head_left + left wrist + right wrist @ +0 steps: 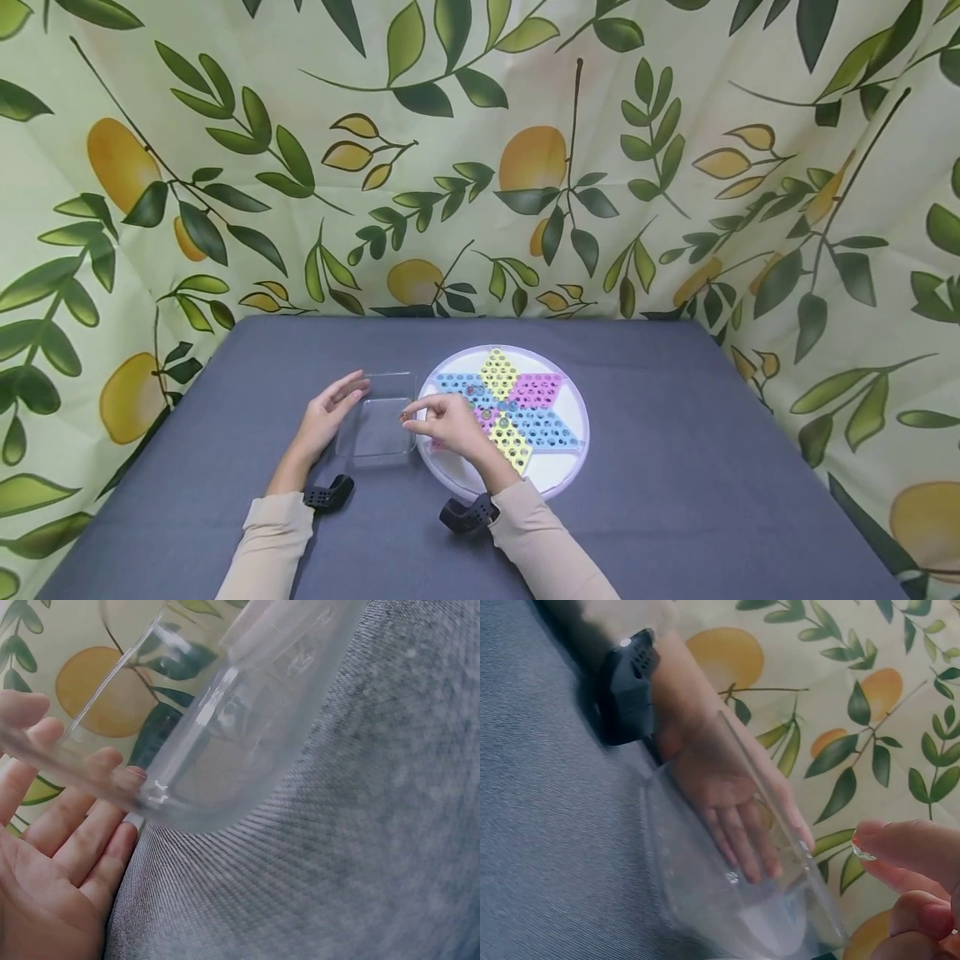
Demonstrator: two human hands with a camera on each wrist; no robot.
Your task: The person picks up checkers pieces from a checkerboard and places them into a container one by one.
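Observation:
A clear plastic box (384, 433) stands on the table, left of a round white Chinese checkers board (553, 471). My left hand (324, 419) lies along the box's left side, its fingers nearly straight against the wall, as the left wrist view also shows. Between thumb and forefinger, my right hand (450, 425) pinches a small clear glass marble (863, 847) near the box's right rim. That hand overlaps the board's left part in the head view and hides some of its holes.
Several marbles (503, 422) sit in holes around the middle of the board's yellow, blue and pink star. Dark grey cloth (660, 400) covers the table. A leaf-and-fruit patterned curtain (465, 250) hangs behind it. Each wrist wears a black camera (330, 494).

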